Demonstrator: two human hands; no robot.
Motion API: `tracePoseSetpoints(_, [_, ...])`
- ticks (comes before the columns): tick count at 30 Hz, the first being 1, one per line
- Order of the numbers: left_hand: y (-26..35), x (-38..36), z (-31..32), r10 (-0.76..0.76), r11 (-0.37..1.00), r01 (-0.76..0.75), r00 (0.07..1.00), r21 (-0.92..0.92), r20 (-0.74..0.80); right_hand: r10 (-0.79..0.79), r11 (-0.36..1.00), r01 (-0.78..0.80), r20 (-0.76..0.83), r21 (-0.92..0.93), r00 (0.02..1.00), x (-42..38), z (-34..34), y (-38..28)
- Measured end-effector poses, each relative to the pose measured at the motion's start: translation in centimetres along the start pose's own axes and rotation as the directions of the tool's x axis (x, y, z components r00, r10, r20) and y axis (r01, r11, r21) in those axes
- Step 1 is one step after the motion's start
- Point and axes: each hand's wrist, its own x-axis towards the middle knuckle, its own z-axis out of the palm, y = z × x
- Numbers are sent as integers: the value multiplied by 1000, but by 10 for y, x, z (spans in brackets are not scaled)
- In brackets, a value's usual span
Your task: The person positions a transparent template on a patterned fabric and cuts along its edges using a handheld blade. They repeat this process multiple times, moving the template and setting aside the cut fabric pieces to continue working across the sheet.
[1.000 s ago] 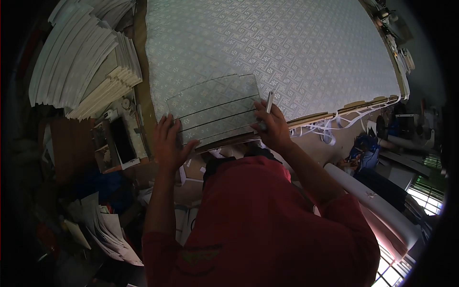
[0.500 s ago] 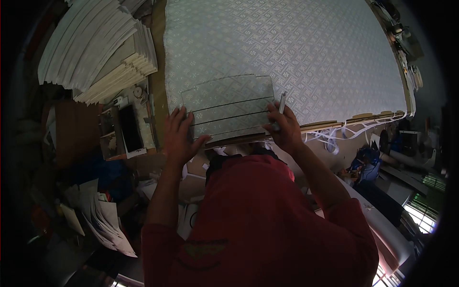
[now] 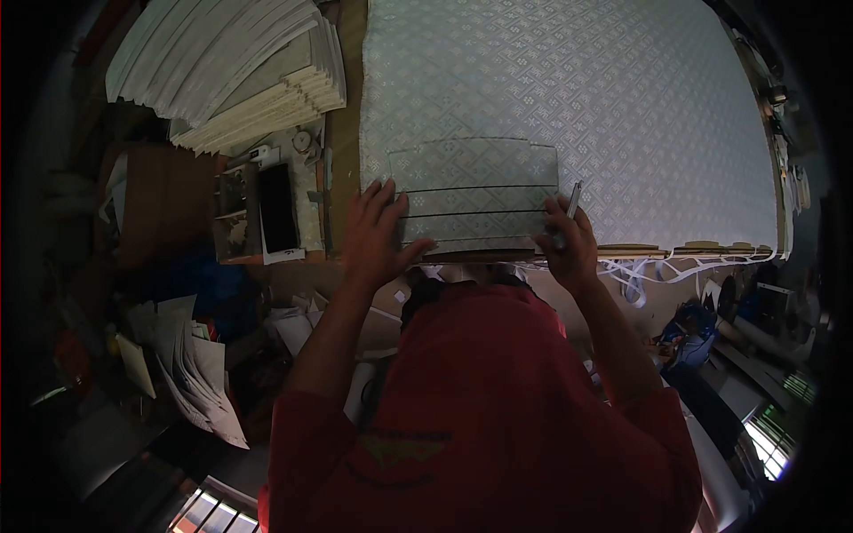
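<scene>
A clear template (image 3: 475, 201) with dark lines across it lies flat on pale patterned fabric (image 3: 498, 80), close to the table's front edge. My left hand (image 3: 376, 235) rests over the template's left end, its fingers spread and thumb out. At the right end, my right hand (image 3: 569, 244) is closed round a slim metal utility knife (image 3: 575, 197), whose tip points away from me. Fingers of that hand also touch the template's right edge. The lower part of the knife is hidden in my grip.
Stacked pale sheets (image 3: 267, 98) stand at the far left. Nearer, a black phone-like slab (image 3: 278, 207) lies beside an open wooden box (image 3: 235, 213). White strips (image 3: 633, 289) hang below the table's front edge on the right. More loose sheets (image 3: 200, 373) sit low at the left.
The camera view has swung, so the table and both hands appear farther right. My hands keep nearly the same places on the template, and the knife stays in my right hand.
</scene>
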Motion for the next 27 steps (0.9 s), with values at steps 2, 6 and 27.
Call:
tracePoseSetpoints(2, [0, 0, 0, 7, 1000, -7, 1000, -6, -10, 5, 1000, -5, -1, 5, 1000, 0, 0, 0])
tracePoseSetpoints(6, [0, -1, 1, 7, 1000, -7, 1000, -13, -7, 13, 1000, -13, -21, -8, 1000, 0, 1, -1])
tracePoseSetpoints(27, [4, 1, -2, -5, 1000, 5, 1000, -10, -1, -20, 1000, 20, -25, 22, 999, 0, -1, 1])
